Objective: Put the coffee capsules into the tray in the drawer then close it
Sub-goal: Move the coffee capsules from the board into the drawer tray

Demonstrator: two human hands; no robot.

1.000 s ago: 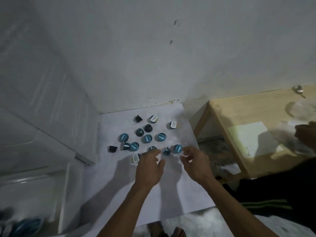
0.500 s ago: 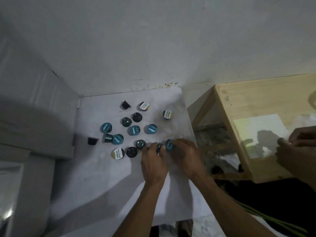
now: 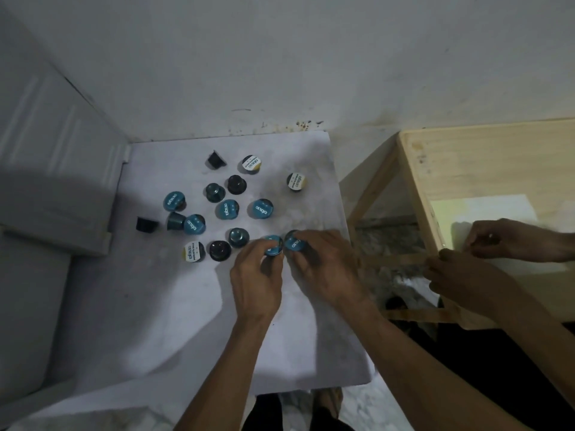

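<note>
— Capsules (image 3: pixel 228 209) lying scattered on white tabletop (image 3: pixel 174 306), none in any tray. Left hand (image 3: pixel 256 276)?
— Pinching teal-lidded capsule (image 3: pixel 273 245), fingers curled round it.
— Right hand (image 3: pixel 326 269)?
— Gripping neighbouring teal capsule (image 3: pixel 293 241), the two nearly touching.

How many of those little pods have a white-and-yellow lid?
3 white-and-yellow pods: one at the cluster's far edge, one to its right, one at the near left. The left hand and right hand could hide another.
</note>
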